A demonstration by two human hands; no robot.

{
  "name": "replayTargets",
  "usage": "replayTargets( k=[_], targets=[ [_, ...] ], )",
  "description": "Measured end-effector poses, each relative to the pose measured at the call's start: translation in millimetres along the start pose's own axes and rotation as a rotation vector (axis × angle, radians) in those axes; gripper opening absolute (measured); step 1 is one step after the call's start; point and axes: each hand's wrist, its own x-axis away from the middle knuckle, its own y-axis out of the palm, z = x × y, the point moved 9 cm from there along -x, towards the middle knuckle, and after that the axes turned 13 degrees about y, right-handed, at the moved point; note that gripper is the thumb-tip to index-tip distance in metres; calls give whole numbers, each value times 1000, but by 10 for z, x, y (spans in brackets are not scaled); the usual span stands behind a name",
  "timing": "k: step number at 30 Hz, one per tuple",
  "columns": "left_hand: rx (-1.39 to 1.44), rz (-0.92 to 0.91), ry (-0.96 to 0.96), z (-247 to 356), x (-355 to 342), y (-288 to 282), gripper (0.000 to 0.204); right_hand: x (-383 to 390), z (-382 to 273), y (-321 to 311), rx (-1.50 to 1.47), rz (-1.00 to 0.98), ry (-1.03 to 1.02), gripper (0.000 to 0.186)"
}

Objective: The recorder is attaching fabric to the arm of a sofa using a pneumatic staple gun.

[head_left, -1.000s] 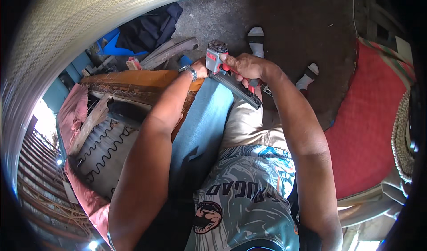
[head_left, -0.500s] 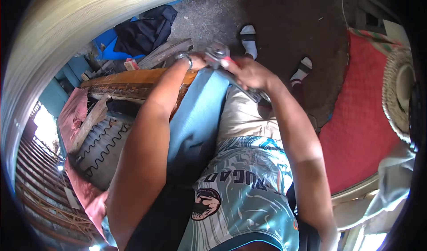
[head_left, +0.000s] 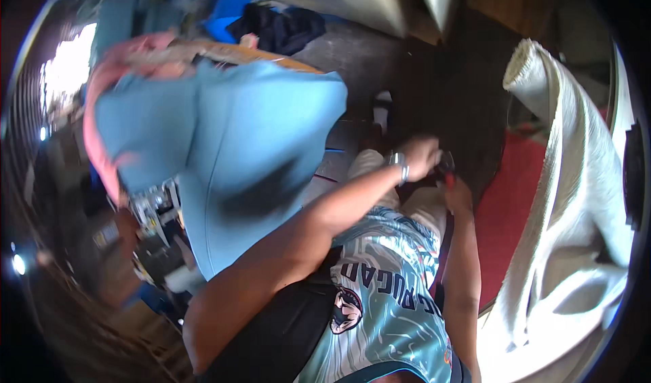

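In front of my lap, my right hand (head_left: 459, 196) is closed around a staple gun (head_left: 447, 174), of which only a small red and dark part shows. Just left of it is my left hand (head_left: 424, 154), with a silver wristwatch (head_left: 401, 164) on the wrist. Its fingers look curled close to the tool but are smeared by motion, so whether they touch it is unclear. A light blue fabric (head_left: 264, 125) lies spread over the furniture frame to my left, apart from both hands. The frame's wooden rail (head_left: 251, 54) shows beyond the fabric.
Pink cloth (head_left: 102, 122) hangs along the frame's far left. Dark cloth (head_left: 288, 30) and something blue (head_left: 237, 3) lie on the floor ahead. At my right, a whitish rolled material (head_left: 569, 152) stands beside a red surface (head_left: 519, 206). Machine parts (head_left: 159, 210) show at lower left.
Both hands have left the frame's edge and come nearer my body, rightward, with the staple gun. The blue fabric now spreads over the springs and frame. My view has turned.
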Motion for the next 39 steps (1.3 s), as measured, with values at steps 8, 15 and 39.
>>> replayTargets(
  k=[8,15,39],
  targets=[
    [188,-186,-271,304,2520,-15,44,-570,1656,729,4,-2,-213,61],
    [-264,571,88,1806,3351,-1667,21,-132,1711,691,281,-67,-175,56],
    [-801,1469,-343,2149,9127,-3411,50,860,1334,1823,739,-52,-320,56]
  ],
)
